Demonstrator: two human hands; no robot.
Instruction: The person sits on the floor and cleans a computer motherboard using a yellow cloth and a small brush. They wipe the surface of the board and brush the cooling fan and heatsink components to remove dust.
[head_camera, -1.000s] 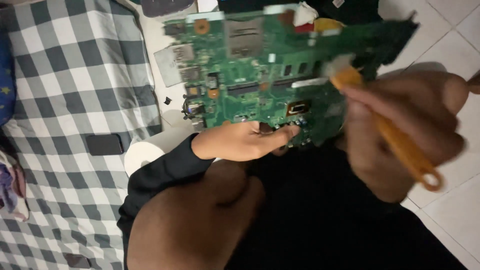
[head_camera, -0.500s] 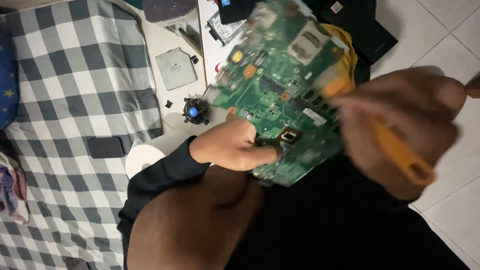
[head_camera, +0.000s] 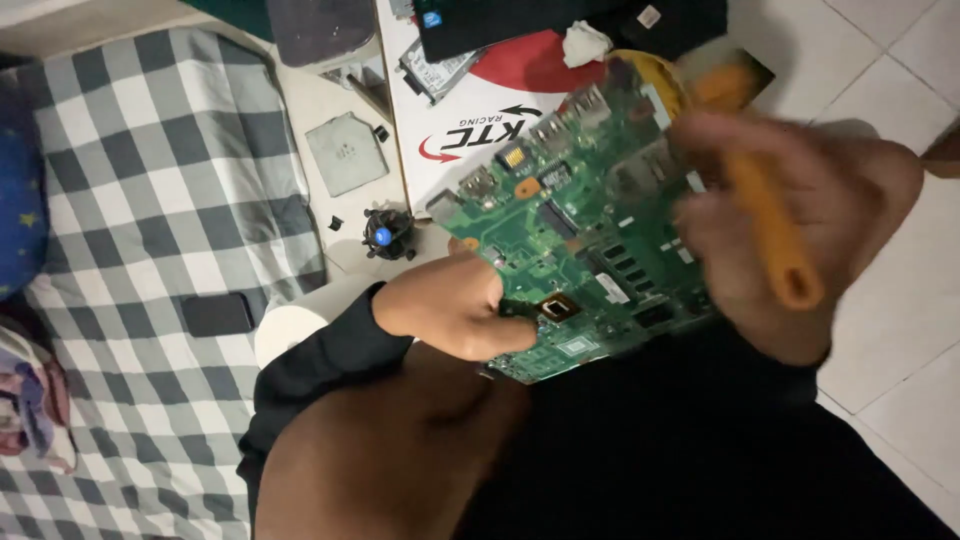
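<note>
Green laptop motherboard (head_camera: 570, 240) held tilted above the lap, lower edge pinched in left hand (head_camera: 450, 310). Right hand (head_camera: 800, 220), blurred, closed around orange-handled tool (head_camera: 765, 230) at the board's right edge. Open white tile floor (head_camera: 890, 60) right; checked blanket (head_camera: 150, 200) left.

1. The floor (head_camera: 900, 60) is pale square tile with thin dark grout lines; it fills the right side.
2. A grey-and-white checked cloth (head_camera: 150, 200) covers the left side — a mattress or bedding, slightly rumpled; a dark blue starred fabric (head_camera: 15, 190) lies at its left edge.
3. The light is dim and warm — shadows sit soft across cloth and tile.
</note>
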